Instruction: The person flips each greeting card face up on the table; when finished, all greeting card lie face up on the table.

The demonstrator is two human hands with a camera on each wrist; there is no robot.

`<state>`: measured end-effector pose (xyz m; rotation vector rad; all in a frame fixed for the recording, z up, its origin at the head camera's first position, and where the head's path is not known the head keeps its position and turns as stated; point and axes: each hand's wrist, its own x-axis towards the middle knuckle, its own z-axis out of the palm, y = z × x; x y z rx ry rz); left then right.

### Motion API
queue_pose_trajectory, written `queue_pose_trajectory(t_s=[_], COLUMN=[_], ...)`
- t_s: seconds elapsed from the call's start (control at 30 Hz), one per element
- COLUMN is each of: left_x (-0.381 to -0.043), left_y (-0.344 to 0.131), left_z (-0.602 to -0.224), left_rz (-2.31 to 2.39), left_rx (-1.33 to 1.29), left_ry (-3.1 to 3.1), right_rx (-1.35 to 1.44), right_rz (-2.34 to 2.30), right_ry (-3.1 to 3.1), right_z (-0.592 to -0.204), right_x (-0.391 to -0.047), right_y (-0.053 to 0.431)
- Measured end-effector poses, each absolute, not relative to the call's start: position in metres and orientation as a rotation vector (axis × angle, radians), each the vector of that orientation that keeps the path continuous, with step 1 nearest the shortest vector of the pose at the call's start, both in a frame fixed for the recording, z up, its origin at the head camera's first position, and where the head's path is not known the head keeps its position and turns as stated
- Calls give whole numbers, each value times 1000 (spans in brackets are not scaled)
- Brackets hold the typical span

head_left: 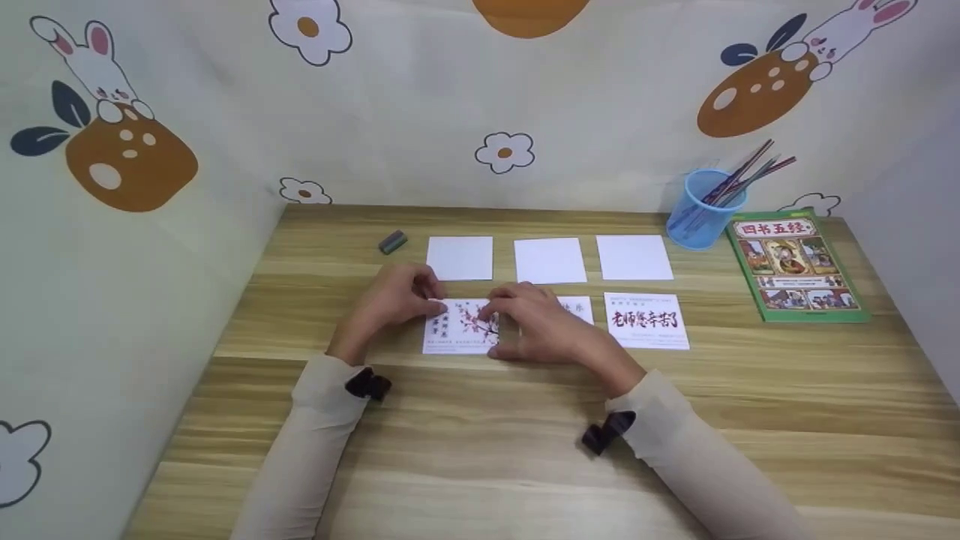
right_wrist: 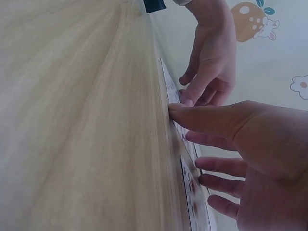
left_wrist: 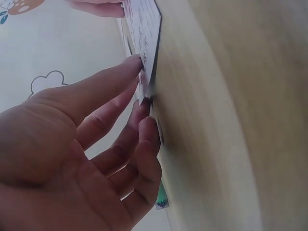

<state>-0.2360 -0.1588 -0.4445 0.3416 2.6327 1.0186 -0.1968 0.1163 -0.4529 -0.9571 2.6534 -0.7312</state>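
Note:
A white card printed with a red blossom branch and dark characters lies on the wooden table. My left hand pinches its upper left corner between thumb and fingers; in the left wrist view that corner shows at the thumb tip. Across the card's right end my right hand reaches, thumb at the lower corner and index finger over the branch. In the right wrist view the right hand has mostly straight fingers. It partly hides a second printed card. Right of it lies a third printed card.
Behind the printed cards lie three blank white cards, a left one, a middle one and a right one. A dark eraser-like block sits at back left. A blue pencil cup stands beside a green-bordered book.

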Motion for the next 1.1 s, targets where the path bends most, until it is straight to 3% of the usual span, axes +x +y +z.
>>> queue_pose_trajectory(t_s=[0.37,0.73,0.97,1.1], left_x=[-235,-233,-225,-225], left_y=[-154,-132,-101,-80], left_z=[-444,-452,-451,-444], left_rz=[1020,1125,1096,1095], left_rx=[348,540,643,667], left_ry=[2612,2624,2645,2655], right_rx=[-940,-952,-970,-800], right_rz=[-764,-1013,-1201,-1266], right_ry=[2628,2576,2624,2702], right_z=[-454,-456,-461,-461], right_x=[-199,-200,-211,-215], right_y=[121,131,165,198])
